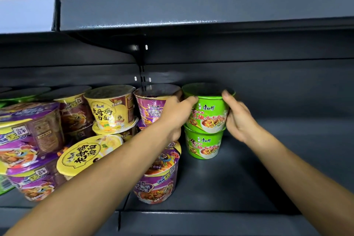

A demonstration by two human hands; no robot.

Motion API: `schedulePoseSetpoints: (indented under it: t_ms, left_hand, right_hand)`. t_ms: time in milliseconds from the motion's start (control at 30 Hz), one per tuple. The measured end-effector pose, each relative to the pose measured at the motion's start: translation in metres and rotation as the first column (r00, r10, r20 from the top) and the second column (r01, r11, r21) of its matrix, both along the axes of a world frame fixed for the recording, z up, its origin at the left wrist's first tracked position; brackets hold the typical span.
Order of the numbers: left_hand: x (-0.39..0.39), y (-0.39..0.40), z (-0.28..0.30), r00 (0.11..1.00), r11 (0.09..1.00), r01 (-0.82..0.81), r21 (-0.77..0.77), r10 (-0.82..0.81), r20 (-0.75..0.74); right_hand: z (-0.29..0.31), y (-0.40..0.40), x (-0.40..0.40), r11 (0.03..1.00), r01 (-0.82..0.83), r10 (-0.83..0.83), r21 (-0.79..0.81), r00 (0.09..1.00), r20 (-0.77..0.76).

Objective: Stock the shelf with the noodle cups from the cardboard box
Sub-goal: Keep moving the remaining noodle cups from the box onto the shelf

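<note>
A green noodle cup (207, 110) sits stacked on a second green cup (204, 144) at the back of the dark shelf (229, 184). My left hand (177, 114) grips the upper green cup on its left side, fingers curled at the rim. On its right side my right hand (238, 116) grips the same cup, thumb up at the rim. Left of them stand purple cups (156, 176) and yellow cups (111, 106) in stacks. The cardboard box is not in view.
The shelf floor to the right of the green stack is bare dark metal. An upper shelf board (191, 11) overhangs close above the cups. More purple cups (28, 140) crowd the left; one yellow-lidded cup (84, 154) lies tilted.
</note>
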State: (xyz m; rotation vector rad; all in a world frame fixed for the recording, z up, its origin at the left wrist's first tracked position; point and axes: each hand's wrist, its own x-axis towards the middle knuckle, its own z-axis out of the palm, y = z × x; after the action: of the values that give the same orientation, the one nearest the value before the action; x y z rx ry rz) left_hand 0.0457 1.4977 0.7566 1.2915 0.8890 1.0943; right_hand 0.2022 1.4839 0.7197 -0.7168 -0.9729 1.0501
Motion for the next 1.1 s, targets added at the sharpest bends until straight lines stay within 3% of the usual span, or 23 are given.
schedulePoseSetpoints:
  t_ms: [567,733,1100]
  left_hand:
    - [0.010,0.020,-0.008,0.988,0.992,0.050,-0.113,-0.065,-0.138]
    - [0.014,0.023,-0.007,0.995,0.987,0.054,-0.151,-0.067,-0.081]
    - [0.018,0.020,-0.004,0.984,0.996,0.045,-0.082,-0.058,-0.171]
  right_hand:
    - [-0.003,0.016,0.000,0.995,0.090,-0.094,-0.048,0.992,-0.081]
    - [-0.005,0.019,-0.003,0.991,0.124,-0.127,-0.042,0.989,-0.071]
    - [-0.006,0.024,-0.004,0.986,0.161,-0.163,-0.045,0.986,-0.035]
